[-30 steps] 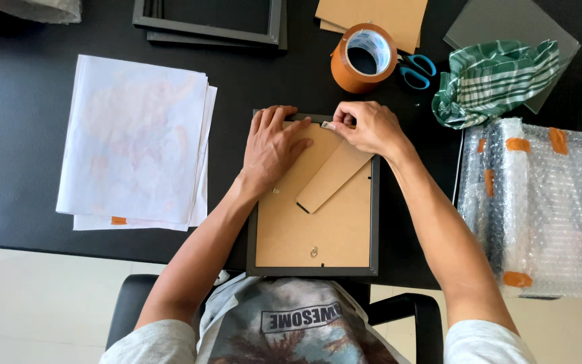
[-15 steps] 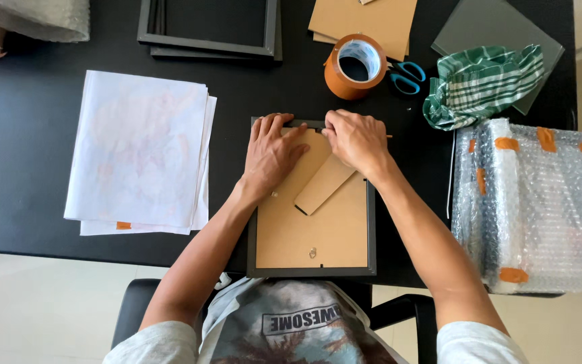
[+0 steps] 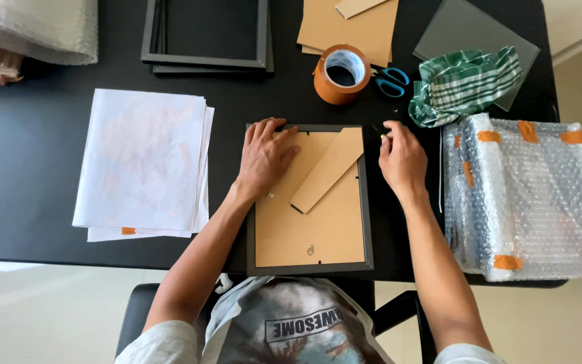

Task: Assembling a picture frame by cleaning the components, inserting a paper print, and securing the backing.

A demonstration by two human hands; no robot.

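While the picture frame (image 3: 310,202) lay face down at the near edge of the black counter (image 3: 28,168), its brown backing board and folding stand were turned up toward the camera. The left hand (image 3: 264,158) rested flat on the upper left part of that backing, fingers spread wide and reaching the top rail, gripping nothing. The right hand (image 3: 402,158) sat just beside the frame's right rail on the bare counter, its fingers curled narrow with the tips drawn together near the frame's top right corner; whether they pinched anything small I could not tell. To the left of the frame lay a stack of white paper sheets (image 3: 143,162), and to the right a bundle wrapped in bubble wrap (image 3: 530,195) fastened with orange tape. Farther back stood a roll of orange tape (image 3: 341,74), with blue-handled scissors (image 3: 391,81) just beside it and a green checked cloth (image 3: 463,84) lying on a glass pane (image 3: 466,27). At the far edge lay empty dark frames (image 3: 203,34) and brown cardboard sheets (image 3: 348,27).
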